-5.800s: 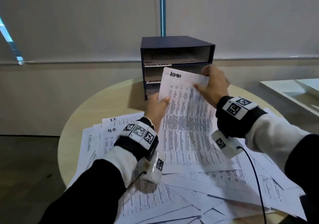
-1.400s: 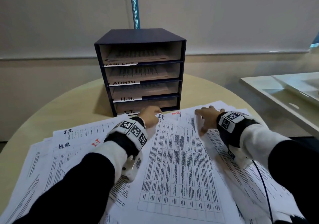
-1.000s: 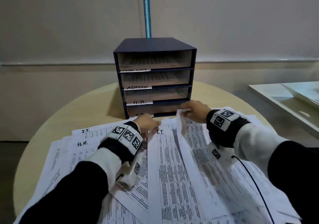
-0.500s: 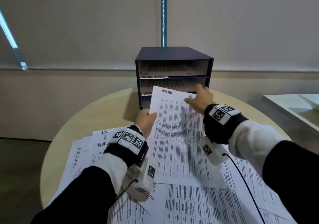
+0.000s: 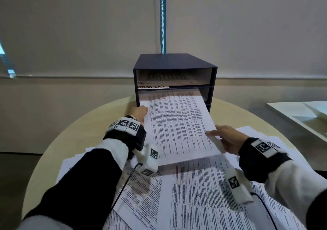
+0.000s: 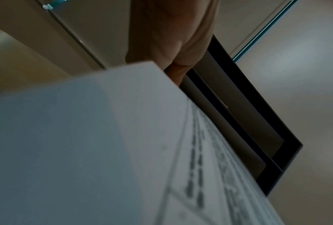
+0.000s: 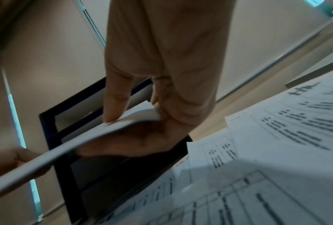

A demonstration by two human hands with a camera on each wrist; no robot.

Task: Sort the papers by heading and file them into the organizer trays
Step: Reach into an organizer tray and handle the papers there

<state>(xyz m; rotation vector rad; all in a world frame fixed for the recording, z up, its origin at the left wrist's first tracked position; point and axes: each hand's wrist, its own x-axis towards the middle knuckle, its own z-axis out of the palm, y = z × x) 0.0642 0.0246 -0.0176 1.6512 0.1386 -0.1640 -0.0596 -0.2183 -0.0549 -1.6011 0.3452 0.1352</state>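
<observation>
While both hands (image 5: 139, 112) (image 5: 228, 138) pinch a sheet (image 5: 178, 125) w/ fingers, loose papers (image 5: 203, 194) cover round table (image 5: 85, 128) by beige wall (image 5: 70, 26)

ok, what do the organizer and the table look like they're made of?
Organizer: looks like rigid board with a matte navy covering and pale lining; flat, glare-free faces, thin walls. Could be plastic.
Table: pale wood-look top, probably laminate; smooth, even tone, faint sheen.
</observation>
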